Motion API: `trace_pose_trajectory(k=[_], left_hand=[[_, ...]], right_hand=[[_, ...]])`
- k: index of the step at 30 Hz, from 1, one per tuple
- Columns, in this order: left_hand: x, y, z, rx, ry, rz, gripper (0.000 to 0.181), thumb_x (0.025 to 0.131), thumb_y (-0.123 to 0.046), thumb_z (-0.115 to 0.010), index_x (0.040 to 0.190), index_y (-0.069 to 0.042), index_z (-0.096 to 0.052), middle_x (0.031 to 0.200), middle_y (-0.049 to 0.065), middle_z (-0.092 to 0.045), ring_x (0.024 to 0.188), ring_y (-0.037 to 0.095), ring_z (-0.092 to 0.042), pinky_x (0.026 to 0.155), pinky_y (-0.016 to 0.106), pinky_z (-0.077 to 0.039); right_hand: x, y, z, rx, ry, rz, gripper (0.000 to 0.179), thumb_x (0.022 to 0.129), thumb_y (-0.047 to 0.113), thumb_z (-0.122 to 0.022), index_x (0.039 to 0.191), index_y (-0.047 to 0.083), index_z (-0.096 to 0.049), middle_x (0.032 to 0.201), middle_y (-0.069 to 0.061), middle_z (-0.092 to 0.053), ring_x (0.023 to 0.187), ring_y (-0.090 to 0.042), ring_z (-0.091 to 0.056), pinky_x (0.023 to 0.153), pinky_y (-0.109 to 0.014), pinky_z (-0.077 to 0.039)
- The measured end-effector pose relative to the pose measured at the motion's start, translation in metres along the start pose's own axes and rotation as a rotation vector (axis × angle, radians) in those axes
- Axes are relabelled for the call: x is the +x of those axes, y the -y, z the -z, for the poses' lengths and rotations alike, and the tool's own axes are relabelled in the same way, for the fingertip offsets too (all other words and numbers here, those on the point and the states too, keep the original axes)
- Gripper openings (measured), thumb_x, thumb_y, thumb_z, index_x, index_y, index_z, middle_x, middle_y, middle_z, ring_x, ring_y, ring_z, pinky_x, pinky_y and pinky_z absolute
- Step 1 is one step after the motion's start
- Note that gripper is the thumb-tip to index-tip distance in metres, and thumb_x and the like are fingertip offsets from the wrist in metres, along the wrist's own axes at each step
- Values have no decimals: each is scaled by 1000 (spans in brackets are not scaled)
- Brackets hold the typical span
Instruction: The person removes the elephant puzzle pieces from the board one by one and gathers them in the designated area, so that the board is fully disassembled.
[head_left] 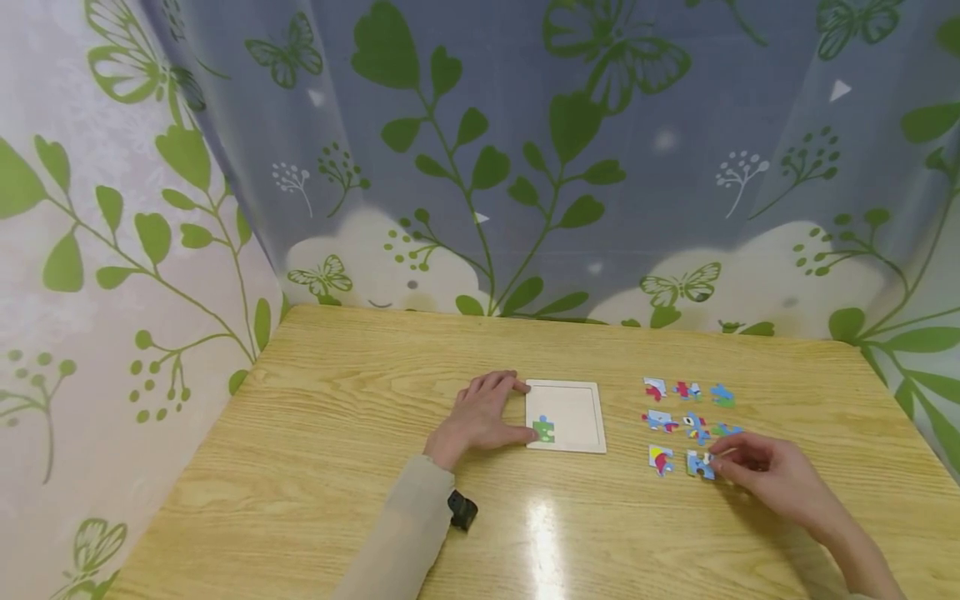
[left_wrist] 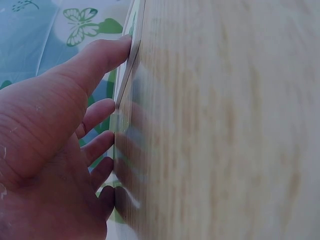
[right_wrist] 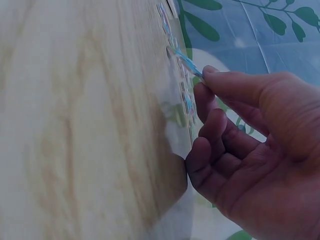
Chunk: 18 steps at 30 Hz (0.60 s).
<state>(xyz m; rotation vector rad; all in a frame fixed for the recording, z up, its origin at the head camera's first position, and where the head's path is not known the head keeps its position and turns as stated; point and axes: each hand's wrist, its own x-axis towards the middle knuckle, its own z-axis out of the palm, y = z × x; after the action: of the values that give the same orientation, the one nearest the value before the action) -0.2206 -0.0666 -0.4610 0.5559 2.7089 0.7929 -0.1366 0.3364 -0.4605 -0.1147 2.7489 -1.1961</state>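
Note:
My left hand [head_left: 480,415] rests at the left edge of a square white puzzle board [head_left: 573,417], its thumb and a fingertip touching the frame and the fingers spread. One green and blue jigsaw piece [head_left: 545,430] sits in the board's lower left corner. Between thumb and forefinger, my right hand [head_left: 776,475] pinches a blue jigsaw piece [head_left: 699,465] by its right side. The right wrist view shows that pinched piece [right_wrist: 189,64] tilted, with one edge raised off the table. Other fingers of the right hand are curled beneath.
Several loose jigsaw pieces lie in rows right of the board, among them a yellow and red piece [head_left: 661,458] and a bird-eye piece [head_left: 694,425]. A green and blue piece [head_left: 724,430] is close to the right hand. A patterned curtain [head_left: 480,167] stands behind the wooden table [head_left: 337,400].

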Motion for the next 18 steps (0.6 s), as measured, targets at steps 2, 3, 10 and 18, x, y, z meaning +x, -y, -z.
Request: trace_pose_trajectory(k=[2,3,10,18], left_hand=[[0,0,0,-3,-2,-2,66,89,-50,-74,145,-24,-52,167,5,-31,155,36,-24,123,62,-20],[0,0,0,-3,-1,-2,66,89,-50,-74,145,-24,-52,167,5,-30,155,36,-24,123,62,-20],[1,1,-1,3,-2,-3,66,89,-51,-74,145,-24,-51,167,4,-31,155,35,-24,122,61,-20],[1,1,-1,16,2,-1,67,89,-50,-73,147,-24,-50,168,4,-30,155,35,-24,123,60,-20]], right_hand=[[1,-1,2,5,12,-18,24,96,20,-72,113,3,-70,88,4,-73,74,-3,-62,62,-24,-47],[1,-2,3,7,23,-24,25,96,21,-72,114,4,-70,88,4,-74,74,-3,-62,62,-25,-47],[2,-3,6,11,61,-51,28,98,26,-71,116,5,-69,91,4,-74,76,-4,-63,61,-26,-47],[2,-5,4,-10,57,-30,25,98,22,-70,115,4,-70,96,2,-74,77,-1,-60,63,-24,-48]])
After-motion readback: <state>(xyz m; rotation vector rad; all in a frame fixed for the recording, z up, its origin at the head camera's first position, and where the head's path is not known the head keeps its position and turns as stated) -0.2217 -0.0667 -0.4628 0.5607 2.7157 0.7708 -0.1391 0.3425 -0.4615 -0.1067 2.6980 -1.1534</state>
